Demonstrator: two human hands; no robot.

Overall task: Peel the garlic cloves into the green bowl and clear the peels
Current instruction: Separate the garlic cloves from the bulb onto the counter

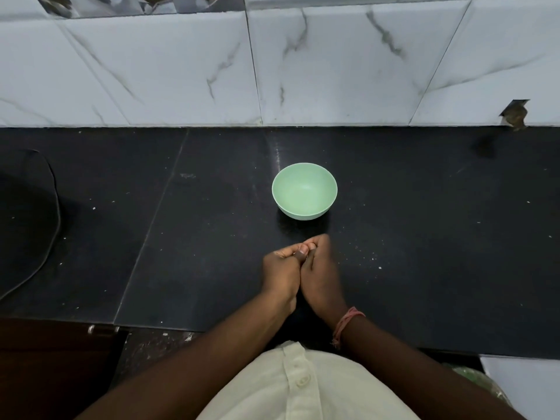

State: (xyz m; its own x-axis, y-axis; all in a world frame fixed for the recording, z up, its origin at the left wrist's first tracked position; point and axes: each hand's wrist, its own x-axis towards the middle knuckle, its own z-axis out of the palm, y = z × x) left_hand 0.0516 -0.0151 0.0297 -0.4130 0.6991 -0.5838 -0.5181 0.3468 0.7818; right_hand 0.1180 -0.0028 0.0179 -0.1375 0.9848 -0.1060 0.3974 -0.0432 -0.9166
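- The left hand (280,272) and the right hand (321,274) are pushed together side by side on the black counter (424,237), with fingers curled in and fingertips meeting at the top.
- The curled fingers hide what is between them, so I cannot tell if a garlic clove is in there or which hand has it.
- The green bowl (304,204) stands just past the fingertips, near but not touching. Nothing can be seen inside it.
- Tiny pale bits (379,268) lie on the counter to the right of the hands. They are too small to tell what they are.
- A pink thread band (345,324) goes round the right wrist.
- A dark cord (56,219) curves far off to the left, cut off at the edge.
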